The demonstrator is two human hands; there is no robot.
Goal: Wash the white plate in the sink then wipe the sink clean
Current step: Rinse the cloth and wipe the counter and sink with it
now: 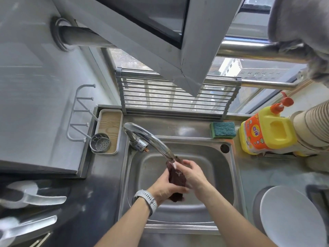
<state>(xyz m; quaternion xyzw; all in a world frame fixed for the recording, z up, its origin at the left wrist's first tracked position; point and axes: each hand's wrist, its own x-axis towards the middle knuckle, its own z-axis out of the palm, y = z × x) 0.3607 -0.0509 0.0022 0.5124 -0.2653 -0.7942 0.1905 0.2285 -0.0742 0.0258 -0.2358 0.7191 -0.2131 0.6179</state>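
Observation:
Over the steel sink [220, 175], both my hands hold a dark maroon cloth [177, 179] under water running from the curved tap [149, 138]. My left hand [165, 188], a grey watch on its wrist, grips the cloth's lower part. My right hand [193, 172] holds the cloth's upper part, close to the spout. The white plate [292, 220] lies on the counter to the right of the sink, apart from both hands.
A green sponge [223, 130] lies on the sink's back ledge. A yellow and orange detergent bottle [267, 132] and stacked paper cups [313, 125] stand at the right. A metal strainer cup [99, 145] sits in a tray at the left. An open window frame [187, 56] hangs overhead.

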